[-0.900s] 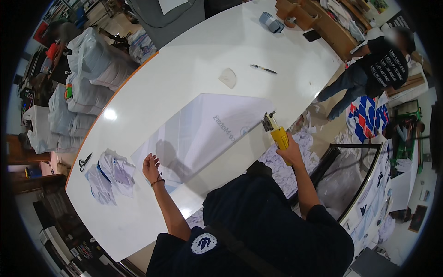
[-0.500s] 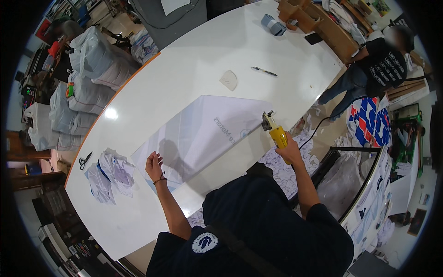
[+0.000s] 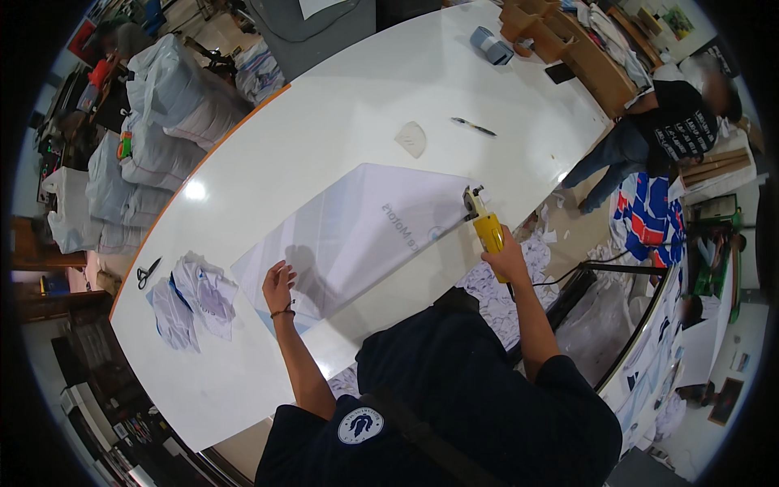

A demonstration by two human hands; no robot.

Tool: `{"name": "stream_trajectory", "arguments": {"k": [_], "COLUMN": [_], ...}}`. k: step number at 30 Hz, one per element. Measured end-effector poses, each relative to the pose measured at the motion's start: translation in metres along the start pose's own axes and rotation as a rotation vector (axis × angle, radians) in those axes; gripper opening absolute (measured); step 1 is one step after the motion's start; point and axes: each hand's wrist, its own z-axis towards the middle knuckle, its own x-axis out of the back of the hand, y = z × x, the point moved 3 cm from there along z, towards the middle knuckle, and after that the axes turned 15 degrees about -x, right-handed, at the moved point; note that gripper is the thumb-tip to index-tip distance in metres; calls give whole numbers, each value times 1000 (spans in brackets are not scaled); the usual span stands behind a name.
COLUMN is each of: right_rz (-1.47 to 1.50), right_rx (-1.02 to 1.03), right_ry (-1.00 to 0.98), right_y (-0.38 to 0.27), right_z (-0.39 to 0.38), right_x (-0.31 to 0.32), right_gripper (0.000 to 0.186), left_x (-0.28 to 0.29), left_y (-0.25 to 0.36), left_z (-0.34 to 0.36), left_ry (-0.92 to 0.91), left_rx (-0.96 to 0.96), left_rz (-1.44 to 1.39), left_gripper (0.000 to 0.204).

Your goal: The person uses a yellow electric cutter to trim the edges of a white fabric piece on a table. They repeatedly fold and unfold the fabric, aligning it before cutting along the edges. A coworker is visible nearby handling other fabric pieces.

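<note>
Currently, the right hand [image 3: 505,257] is grasping a yellow power cutter [image 3: 488,233] by its body, presumably for directing its head at the right corner of the white fabric [image 3: 357,215], which is lying mid-frame. The left hand [image 3: 278,285] is hovering, unloaded and loosely curled, above the fabric's left part. Dark lettering [image 3: 398,226] and a round blue emblem [image 3: 436,232] are marking the fabric.

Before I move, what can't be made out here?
Head view: part of the yellow tool, covered by the right hand.
Head view: how many layers the cloth has, edges too small.
Head view: the near edge of the table, partly behind the torso.
Head view: the grey object's far end, cut off by the upper edge.
</note>
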Motion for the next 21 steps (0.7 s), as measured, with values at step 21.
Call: {"name": "stream_trajectory", "arguments": {"k": [21], "right_rz": [89], "right_rx": [-176], "right_ry": [112], "right_y": [-40], "right_z": [28], "right_x": [-22], "right_gripper": [63], "left_x": [10], "left_y": [-15], "left_z": [-2], "left_ry": [-19], "left_rx": [6], "left_rz": [13], "left_gripper": [28]}}
